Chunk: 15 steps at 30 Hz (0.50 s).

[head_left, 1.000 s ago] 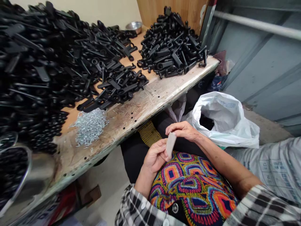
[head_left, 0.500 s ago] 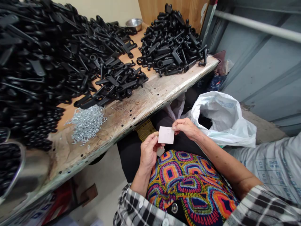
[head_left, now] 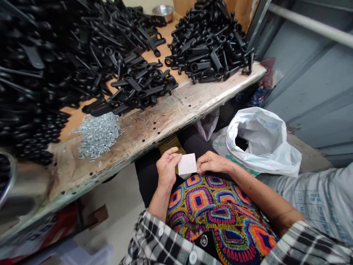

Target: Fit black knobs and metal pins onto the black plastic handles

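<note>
A small, pale square piece of paper (head_left: 187,164) is held above my lap, faint marks on its face. My left hand (head_left: 167,165) pinches its left edge between thumb and fingers. At the lower right edge, my right hand (head_left: 211,162) is closed on the same paper, fingers curled. On the bench to the left lies a heap of small silver pins or rivets (head_left: 100,134). Behind them are black plastic crank-shaped handles (head_left: 149,86) in a loose pile. Neither hand touches these parts.
A larger mass of black parts (head_left: 55,62) covers the bench's left, and another pile (head_left: 209,48) sits at the back right. A metal bowl (head_left: 163,13) stands behind. An open white sack (head_left: 264,147) is beside my right arm; a metal container (head_left: 24,187) is at left.
Both hands have shifted slightly left and down with the paper. My right hand has moved from the paper's upper right corner to its lower right. The camera view has shifted somewhat.
</note>
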Each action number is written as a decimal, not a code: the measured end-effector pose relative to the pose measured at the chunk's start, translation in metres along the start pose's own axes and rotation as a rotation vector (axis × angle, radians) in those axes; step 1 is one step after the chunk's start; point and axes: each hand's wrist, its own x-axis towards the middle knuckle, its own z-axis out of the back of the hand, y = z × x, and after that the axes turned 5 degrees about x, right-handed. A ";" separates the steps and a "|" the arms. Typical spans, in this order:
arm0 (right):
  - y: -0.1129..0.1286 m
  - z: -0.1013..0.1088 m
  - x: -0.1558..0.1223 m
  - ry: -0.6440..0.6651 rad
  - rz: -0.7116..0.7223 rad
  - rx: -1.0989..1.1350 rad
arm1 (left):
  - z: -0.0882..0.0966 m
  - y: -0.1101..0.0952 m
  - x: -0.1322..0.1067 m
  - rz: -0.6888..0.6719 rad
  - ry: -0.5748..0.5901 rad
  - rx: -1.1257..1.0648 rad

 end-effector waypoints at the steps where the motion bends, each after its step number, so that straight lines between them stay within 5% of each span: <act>1: -0.003 -0.003 0.001 0.069 -0.018 -0.023 | 0.003 -0.001 0.004 0.042 0.091 0.046; 5: -0.010 -0.009 0.001 0.143 -0.094 -0.091 | 0.018 -0.004 0.017 0.196 0.371 0.107; 9: -0.008 -0.007 -0.001 0.063 -0.146 -0.026 | 0.026 -0.003 0.024 0.234 0.493 0.113; 15: -0.012 -0.010 -0.003 0.127 -0.152 0.050 | 0.024 -0.012 0.026 0.219 0.607 0.150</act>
